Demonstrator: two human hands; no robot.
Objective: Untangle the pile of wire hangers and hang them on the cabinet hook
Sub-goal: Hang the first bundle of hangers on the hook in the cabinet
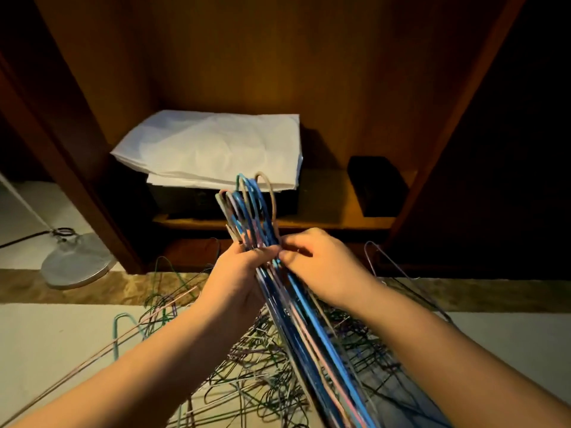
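A bundle of wire hangers [296,304], mostly blue with pink, beige and green ones, is held upright in front of the open wooden cabinet [278,72]. Their hooks [247,199] point up, gathered together. My left hand [234,279] grips the bundle at the necks from the left. My right hand [321,264] pinches the same necks from the right. Below my arms a tangled pile of hangers [262,366] lies on the floor. No cabinet hook is in view.
Folded white sheets [210,146] lie on a dark box on the cabinet's lower shelf [324,222], with a small black box [377,183] to the right. A round lamp base [77,261] stands on the floor at left. Loose hangers [401,273] lean by the cabinet's right side.
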